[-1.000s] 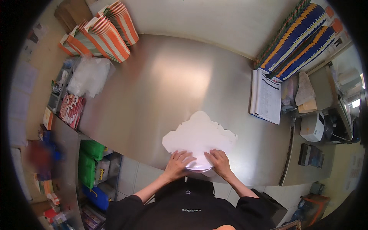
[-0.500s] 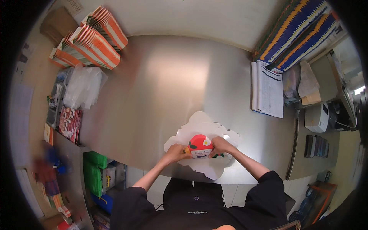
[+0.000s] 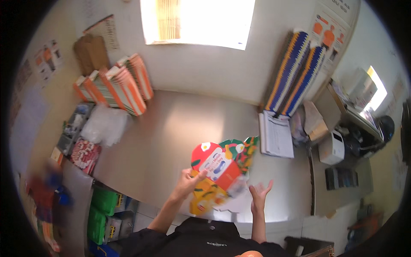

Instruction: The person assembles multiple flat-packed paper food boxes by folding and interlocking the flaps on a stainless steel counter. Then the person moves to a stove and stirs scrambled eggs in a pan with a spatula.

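Note:
A flat cardboard box blank [image 3: 230, 176] with scalloped edges hangs tilted above the near part of the metal table [image 3: 150, 162]. Its printed side shows red, yellow and green panels with food pictures and a white label; part of it is blurred. My left hand [image 3: 186, 183] grips its left edge, the thumb lying over the printed face. To the right of the cardboard, my right hand [image 3: 260, 195] is raised with the fingers spread, apart from it and holding nothing. Below the printed panels, a pale part near the table edge is too blurred to tell apart.
Orange-and-white striped folded cartons [image 3: 124, 85] stand at the back left, beside clear plastic bags [image 3: 105, 124]. Tall blue-and-yellow carton stacks [image 3: 287, 73] lean at the back right above an open paper pad [image 3: 277, 135]. A small white printer [image 3: 331, 147] stands further right.
The cardboard has come up off the table and turned, bringing its printed panels into sight. My right hand has let go and moved right. The view has tilted up, showing the window.

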A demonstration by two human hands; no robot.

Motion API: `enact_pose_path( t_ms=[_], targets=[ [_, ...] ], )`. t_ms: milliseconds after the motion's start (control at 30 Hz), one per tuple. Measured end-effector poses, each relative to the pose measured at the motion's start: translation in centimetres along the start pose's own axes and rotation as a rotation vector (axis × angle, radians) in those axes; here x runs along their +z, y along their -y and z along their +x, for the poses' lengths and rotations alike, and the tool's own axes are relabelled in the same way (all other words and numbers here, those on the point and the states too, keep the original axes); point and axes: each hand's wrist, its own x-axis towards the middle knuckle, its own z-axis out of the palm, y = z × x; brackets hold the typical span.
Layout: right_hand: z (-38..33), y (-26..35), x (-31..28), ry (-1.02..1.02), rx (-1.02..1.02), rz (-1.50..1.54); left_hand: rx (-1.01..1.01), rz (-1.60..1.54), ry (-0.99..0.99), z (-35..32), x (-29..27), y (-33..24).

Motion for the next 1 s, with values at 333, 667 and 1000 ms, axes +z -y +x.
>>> enact_pose_path(
  t_ms=[333, 667, 1000],
  targets=[
    [-0.9, 3.8, 2.0, 0.296, -0.873, -0.29, 0.253, 1.161, -0.425, -4.2, 1.4, 7.0],
    [-4.9, -9.6, -3.6, 0.798, -0.67, -1.018, 0.379, 1.322, 0.596, -7.2, -2.9, 21.6],
    [-5.2, -5.6, -1.2, 0.942, -0.281, -1.385, 0.045, 1.345, 0.618, -5.6, -1.1, 17.6]
  ],
)
